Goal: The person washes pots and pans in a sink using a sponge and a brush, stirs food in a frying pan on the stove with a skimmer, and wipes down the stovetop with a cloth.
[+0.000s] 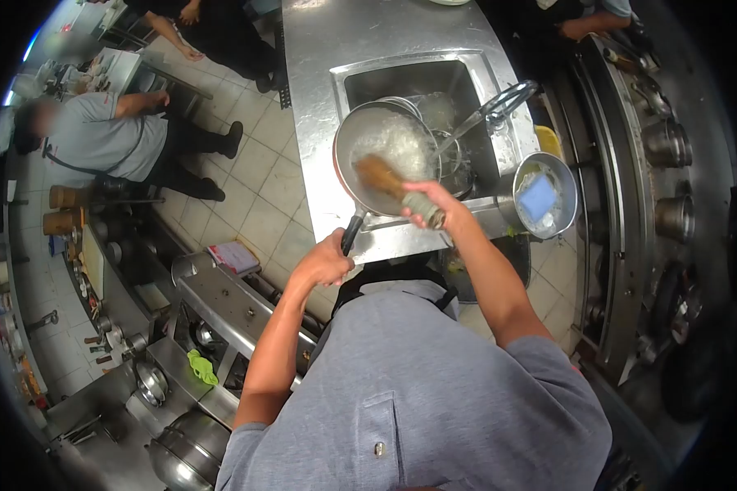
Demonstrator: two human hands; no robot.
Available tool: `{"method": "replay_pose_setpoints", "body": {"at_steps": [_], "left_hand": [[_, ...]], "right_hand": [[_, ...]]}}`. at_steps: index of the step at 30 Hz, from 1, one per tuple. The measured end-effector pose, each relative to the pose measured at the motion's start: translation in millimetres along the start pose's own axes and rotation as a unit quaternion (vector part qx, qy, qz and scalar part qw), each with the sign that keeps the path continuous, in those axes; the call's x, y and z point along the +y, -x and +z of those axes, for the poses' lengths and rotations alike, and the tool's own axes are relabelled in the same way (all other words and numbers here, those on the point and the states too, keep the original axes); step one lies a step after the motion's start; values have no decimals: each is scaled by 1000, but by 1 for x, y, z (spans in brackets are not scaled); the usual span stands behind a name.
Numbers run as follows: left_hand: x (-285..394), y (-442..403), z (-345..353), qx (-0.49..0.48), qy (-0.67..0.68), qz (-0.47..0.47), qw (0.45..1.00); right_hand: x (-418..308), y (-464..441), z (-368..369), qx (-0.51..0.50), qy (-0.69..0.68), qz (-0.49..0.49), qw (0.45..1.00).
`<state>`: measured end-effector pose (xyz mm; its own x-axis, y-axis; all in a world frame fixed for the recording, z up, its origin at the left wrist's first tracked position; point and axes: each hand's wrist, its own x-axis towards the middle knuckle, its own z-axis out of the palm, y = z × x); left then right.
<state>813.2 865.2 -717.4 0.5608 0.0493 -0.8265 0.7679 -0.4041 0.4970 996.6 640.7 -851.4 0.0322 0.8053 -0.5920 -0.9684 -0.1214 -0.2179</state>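
My left hand (327, 258) is wrapped round the black handle of a frying pan (345, 155), which is tilted over the near left part of the sink (471, 78). Foamy water covers much of the pan's inside. In my right hand (434, 203) is a brown bristle scrubbing brush (381, 173) with a wrapped grip, its bristles inside the pan and slightly blurred. From the right side of the sink a faucet (499, 106) reaches toward the pan, and water appears to run from it. Other round dishes sit partly hidden in the sink behind the pan.
A metal bowl (555, 214) holding a blue sponge (537, 197) stands right of the sink. Burners and a green cloth (202, 367) lie to my lower left. Co-workers stand at left and top; racks with pots (667, 143) line the right.
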Motion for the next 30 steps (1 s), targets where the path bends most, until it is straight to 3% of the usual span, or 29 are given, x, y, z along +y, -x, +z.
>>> {"method": "replay_pose_setpoints", "body": {"at_steps": [3,5,7,9,10,13,15,17,18,19,25,27,29,30], "left_hand": [[0,2,1,-10,17,-3,1000],[-4,3,2,-5,15,-5,1000],[-5,1,1,3,17,-2,1000],[-9,1,3,-7,19,-2,1000],[-8,2,3,-8,18,-3,1000],[-2,3,1,-2,9,-1,1000],[-6,2,0,-8,3,7,1000],[-3,2,4,-13,4,8,1000],[0,1,1,-12,0,13,1000],[0,1,0,-10,-2,14,1000],[5,3,1,-3,8,4,1000],[1,3,0,-5,11,10,1000],[-5,1,2,-2,5,11,1000],[-6,-2,2,-2,0,16,1000]], "right_hand": [[0,6,1,22,-74,-5,997],[6,23,39,4,76,26,997],[4,19,20,50,88,19,995],[0,8,-2,127,-8,-26,991],[5,10,14,142,29,-2,990],[12,33,39,84,130,23,988],[2,13,8,78,96,-9,992],[3,2,25,151,24,10,988],[13,13,44,121,113,-22,986],[16,20,51,52,105,0,993],[9,4,22,154,25,-9,988],[14,30,58,37,141,15,989],[10,32,61,23,152,17,988],[8,24,64,46,263,-9,964]]}}
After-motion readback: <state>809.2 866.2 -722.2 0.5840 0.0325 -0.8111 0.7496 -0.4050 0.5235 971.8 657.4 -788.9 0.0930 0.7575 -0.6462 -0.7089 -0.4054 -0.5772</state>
